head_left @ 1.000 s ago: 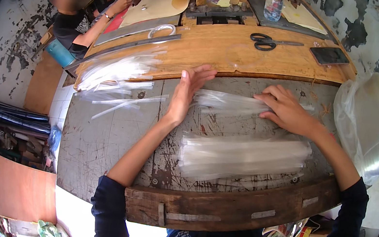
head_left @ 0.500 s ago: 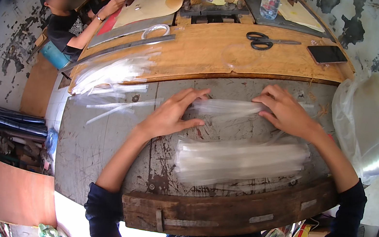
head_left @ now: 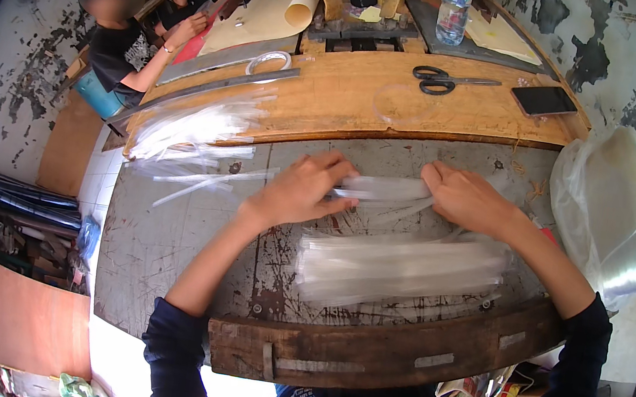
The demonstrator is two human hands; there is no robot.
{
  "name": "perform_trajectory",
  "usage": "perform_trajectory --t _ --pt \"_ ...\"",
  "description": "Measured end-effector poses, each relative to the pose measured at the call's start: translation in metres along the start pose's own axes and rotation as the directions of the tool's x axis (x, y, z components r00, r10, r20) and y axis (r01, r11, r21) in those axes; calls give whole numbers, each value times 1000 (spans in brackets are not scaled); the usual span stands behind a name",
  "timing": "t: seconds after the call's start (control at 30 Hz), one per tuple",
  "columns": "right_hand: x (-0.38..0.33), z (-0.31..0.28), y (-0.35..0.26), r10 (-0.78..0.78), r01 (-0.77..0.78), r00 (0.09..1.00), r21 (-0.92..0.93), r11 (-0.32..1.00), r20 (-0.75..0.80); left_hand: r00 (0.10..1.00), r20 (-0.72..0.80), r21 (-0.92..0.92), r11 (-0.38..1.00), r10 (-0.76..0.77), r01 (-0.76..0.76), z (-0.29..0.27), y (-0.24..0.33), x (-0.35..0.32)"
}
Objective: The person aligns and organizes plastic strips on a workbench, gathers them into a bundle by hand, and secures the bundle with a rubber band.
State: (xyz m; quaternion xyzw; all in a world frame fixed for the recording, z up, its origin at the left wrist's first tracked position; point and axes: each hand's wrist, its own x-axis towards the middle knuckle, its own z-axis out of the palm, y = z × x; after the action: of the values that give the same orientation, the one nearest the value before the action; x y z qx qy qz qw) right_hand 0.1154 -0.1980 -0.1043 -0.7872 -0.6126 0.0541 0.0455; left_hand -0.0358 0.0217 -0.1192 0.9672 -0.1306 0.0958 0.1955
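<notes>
A small bundle of clear plastic strips point(head_left: 391, 191) lies crosswise between my hands, blurred by motion, above the grey scratched tabletop. My left hand point(head_left: 309, 189) has its thumb and curled fingers around the left end. At the right end, my right hand point(head_left: 462, 197) pinches the strips, its fingers folded together. Closer to me rests a larger, neatly laid stack of clear plastic strips point(head_left: 402, 270), untouched by either hand. Left of my left hand, more loose strips point(head_left: 197, 127) are heaped in a shiny, untidy pile, some sticking out over the grey top.
A dark curved wooden bar point(head_left: 386, 344) edges the table before me. On the raised wooden board point(head_left: 332, 102) lie scissors point(head_left: 437, 80), a phone point(head_left: 544, 101) and a tape roll point(head_left: 269, 64). A bottle point(head_left: 454, 9) stands behind. Clear plastic sheeting point(head_left: 616, 214) bulges at right. Two people sit far left.
My left hand has closed in from open fingers onto the bundle's left end. The right hand's fingers have drawn together on the right end. The view has shifted slightly.
</notes>
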Motion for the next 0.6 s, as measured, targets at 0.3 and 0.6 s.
perform_trajectory --t 0.3,0.6 --pt "3 -3 19 -197 184 978 169 968 68 996 -76 99 993 -52 60 -30 21 3" --pt "9 -4 11 -151 149 988 109 983 16 995 -65 -167 984 -73 61 -38 55 9"
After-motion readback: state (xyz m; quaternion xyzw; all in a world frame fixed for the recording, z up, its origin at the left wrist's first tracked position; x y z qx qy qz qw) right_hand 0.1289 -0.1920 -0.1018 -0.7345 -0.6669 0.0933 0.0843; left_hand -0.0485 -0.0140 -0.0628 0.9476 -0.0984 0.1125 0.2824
